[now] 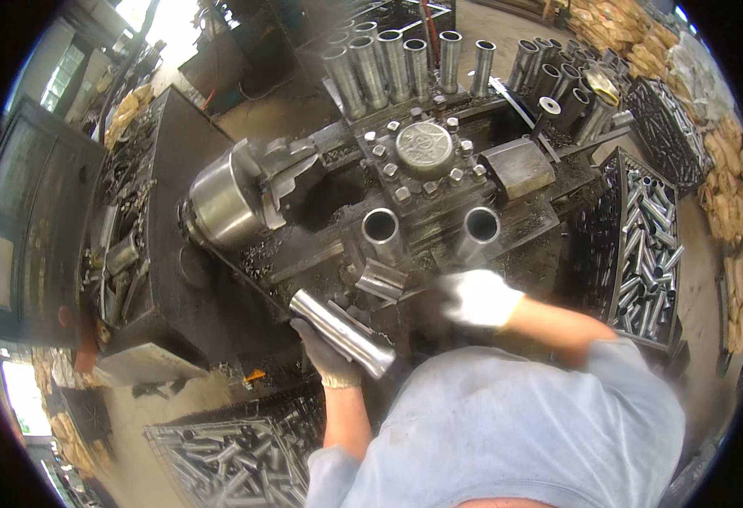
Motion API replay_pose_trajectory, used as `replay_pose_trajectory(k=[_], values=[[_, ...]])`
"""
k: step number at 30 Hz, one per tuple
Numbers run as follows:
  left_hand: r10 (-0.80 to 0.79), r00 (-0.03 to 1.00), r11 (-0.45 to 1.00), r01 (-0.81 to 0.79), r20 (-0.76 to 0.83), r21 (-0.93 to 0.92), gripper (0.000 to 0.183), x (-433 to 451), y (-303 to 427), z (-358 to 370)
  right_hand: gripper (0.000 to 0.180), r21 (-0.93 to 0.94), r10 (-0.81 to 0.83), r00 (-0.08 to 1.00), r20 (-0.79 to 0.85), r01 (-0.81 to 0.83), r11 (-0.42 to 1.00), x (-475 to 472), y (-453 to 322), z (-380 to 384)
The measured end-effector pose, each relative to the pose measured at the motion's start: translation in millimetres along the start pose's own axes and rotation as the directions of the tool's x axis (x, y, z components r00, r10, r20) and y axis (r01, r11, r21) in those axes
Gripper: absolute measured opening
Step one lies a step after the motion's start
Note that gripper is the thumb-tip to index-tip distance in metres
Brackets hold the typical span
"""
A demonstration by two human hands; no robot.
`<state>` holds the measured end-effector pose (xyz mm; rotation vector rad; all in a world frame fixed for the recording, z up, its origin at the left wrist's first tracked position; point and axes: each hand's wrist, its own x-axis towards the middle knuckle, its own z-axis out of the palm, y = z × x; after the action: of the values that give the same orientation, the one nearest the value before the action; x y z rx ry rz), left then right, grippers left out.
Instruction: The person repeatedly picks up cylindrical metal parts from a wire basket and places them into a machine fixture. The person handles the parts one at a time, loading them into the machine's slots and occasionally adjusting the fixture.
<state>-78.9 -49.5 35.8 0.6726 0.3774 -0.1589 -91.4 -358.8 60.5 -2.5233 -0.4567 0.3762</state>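
Observation:
My left hand (328,359), in a grey glove, grips a shiny metal tube (346,335) that slants down to the right, its flared end nearest my body. My right hand (483,298), in a white glove, is blurred at the front of a lathe; whether its fingers hold anything cannot be made out. Two metal tubes, one on the left (381,236) and one on the right (480,233), stand upright just beyond it. A trough-shaped metal piece (381,280) lies between my hands. Behind are the lathe chuck (224,198) and the bolted tool post (423,149).
Upright tubes (397,66) line the back of the lathe, with more tubes (568,79) at back right. A long caliper-like tool (524,117) lies there. Crates of metal tubes stand at right (648,254) and lower left (232,467). Tan sacks (730,184) are stacked at far right.

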Motion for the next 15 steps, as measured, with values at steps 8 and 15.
replay_pose_trajectory(k=[8, 15], values=[[-0.032, 0.997, 0.997, 0.037, 0.076, -0.061, 0.09, 34, 14, -50, 0.039, -0.017, -0.039, 0.989, -0.142, 0.037, 0.999, 109, -41, 68], [0.19, 0.98, 0.976, -0.182, -0.057, 0.117, 0.081, 45, 5, -13, 0.056, 0.482, 0.022, 0.872, 0.489, -0.291, 0.827, 117, -104, -3]])
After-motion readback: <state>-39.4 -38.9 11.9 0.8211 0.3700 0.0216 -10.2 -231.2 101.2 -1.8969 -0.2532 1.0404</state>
